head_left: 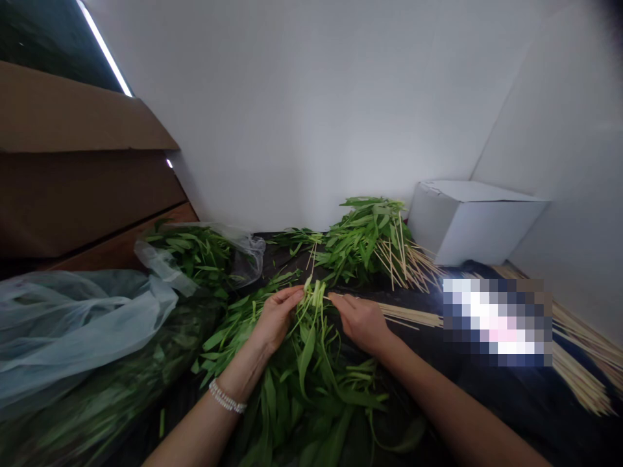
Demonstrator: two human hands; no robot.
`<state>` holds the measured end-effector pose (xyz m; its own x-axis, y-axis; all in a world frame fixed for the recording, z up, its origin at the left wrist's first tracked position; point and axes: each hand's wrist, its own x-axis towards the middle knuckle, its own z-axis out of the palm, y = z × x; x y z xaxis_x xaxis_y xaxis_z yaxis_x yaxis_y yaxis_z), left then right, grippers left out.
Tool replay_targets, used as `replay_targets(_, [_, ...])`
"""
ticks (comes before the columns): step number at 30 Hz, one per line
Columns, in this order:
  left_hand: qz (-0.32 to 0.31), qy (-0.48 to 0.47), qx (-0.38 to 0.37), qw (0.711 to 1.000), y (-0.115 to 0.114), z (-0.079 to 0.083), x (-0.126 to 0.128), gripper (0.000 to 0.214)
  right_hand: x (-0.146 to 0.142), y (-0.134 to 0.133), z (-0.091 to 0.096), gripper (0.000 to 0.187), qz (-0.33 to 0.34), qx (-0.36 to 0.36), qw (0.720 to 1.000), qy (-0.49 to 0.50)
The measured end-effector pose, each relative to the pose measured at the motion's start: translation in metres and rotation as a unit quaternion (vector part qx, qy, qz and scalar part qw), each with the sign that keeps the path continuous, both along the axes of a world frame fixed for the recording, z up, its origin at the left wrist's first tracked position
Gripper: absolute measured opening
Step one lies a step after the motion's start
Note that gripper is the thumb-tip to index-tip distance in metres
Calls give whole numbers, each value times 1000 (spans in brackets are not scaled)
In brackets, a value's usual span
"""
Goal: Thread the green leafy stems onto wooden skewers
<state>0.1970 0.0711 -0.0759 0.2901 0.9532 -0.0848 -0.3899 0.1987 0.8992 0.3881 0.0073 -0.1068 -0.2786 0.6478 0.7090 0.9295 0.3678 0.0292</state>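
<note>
My left hand (278,316), with a beaded bracelet at its wrist, pinches a leafy green stem (307,290). Facing it, my right hand (361,319) is closed round a thin wooden skewer (329,298). Several cut green stems (318,293) sit side by side at the skewer's left end, between my two hands; their leaves hang down. Below both hands spreads a heap of long-leaved greens (292,402). Just right of my right hand lie loose skewers (413,315).
Skewered greens (360,240) are piled by the wall, left of a white box (479,217). More skewers (584,383) lie at right, near a blurred patch. Greens in clear plastic bags (82,324) fill the left side, below a cardboard box (82,194).
</note>
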Motion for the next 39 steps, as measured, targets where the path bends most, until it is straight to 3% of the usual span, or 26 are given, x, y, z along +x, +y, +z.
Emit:
replay_targets(9, [-18,0,-11,1000,-2,0,0,32,-2,0,-2,37,-6,-19,1000,-2])
replay_targets(21, [-23,20,26,999,0,-5,0,32,-4,0,-4,37,3,-27,1000,11])
replay_targets(31, [-38,64,118,990,-5,-7,3,35,-3,2,-4,35,4,-14,1000,12])
replay_targets(35, [-69,159,192,966,-11,-3,6,33,-4,2,-4,33,11,-4,1000,1])
replay_targets(39, [-18,182,191,965,-10,2,2,25,1,2,1,32,10,14,1000,-3])
